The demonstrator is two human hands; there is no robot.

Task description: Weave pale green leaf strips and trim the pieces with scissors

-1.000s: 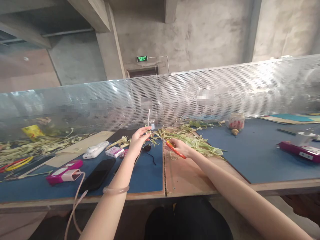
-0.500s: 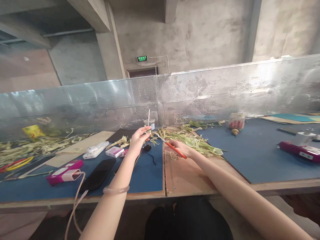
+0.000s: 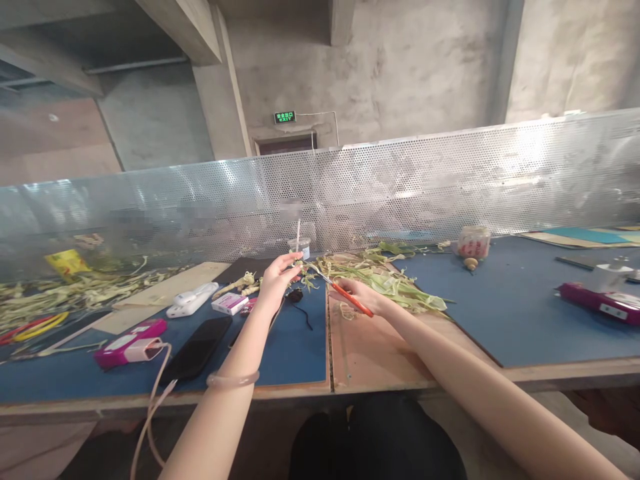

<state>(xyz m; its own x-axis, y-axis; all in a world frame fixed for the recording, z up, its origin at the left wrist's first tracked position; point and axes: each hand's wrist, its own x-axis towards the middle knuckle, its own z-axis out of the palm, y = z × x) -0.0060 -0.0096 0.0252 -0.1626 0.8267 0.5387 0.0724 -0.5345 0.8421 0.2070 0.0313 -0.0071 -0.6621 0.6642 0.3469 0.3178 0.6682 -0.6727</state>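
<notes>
My left hand [image 3: 279, 279] pinches a small pale piece of plant [image 3: 299, 264] between thumb and fingers, above the middle of the table. To its right, my right hand [image 3: 361, 293] is closed on red-handled scissors [image 3: 353, 297], whose blades point up and left at the piece. Whether the blades touch it is too small to tell. Behind and right of the scissors lies a heap of pale green husks [image 3: 400, 288]. A clear cup [image 3: 300, 247] with a straw stands just beyond my left hand.
On the left are a phone [image 3: 197, 350], a cabled magenta device [image 3: 131, 344], a white power strip [image 3: 192, 300], a small box [image 3: 230, 303] and more husks [image 3: 107, 291]. A jar [image 3: 473, 242] and another magenta device [image 3: 597, 303] lie right. A perforated metal screen [image 3: 400, 187] stands behind.
</notes>
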